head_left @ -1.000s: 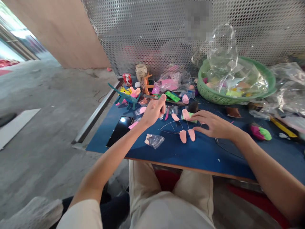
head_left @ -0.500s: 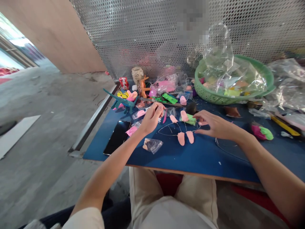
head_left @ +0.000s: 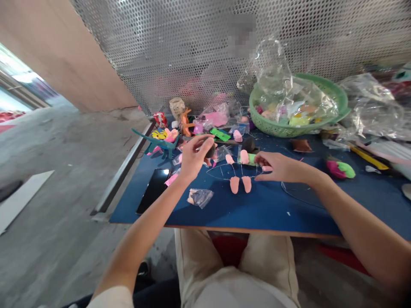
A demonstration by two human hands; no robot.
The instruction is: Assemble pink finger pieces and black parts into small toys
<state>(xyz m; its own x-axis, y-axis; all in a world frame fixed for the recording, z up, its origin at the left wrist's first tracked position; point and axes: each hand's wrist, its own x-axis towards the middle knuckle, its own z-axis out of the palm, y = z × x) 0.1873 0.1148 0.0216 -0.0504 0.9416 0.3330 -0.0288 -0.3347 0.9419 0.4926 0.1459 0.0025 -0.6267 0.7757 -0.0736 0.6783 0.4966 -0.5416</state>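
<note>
Pinching a small dark lump (head_left: 210, 150), the fingers (head_left: 201, 141) of the left hand (head_left: 192, 157) curl almost shut around it and hold it up, just left of the wire shape (head_left: 224, 172). The fingers of the right hand (head_left: 278, 167) sit close together at the right tip of the wire shape, next to a green bit (head_left: 252, 159); I cannot tell if they grip the wire or only press it down. The work looks like fixing small parts onto the wire shape, which lies flat on the blue worktop (head_left: 272, 205) with pink pieces (head_left: 234, 185) on it. The wire is thin, so any move would need slow, soft fingers. Both arms reach forward with bent elbows, the left wrist lifted and the right wrist low behind the wire shape.
</note>
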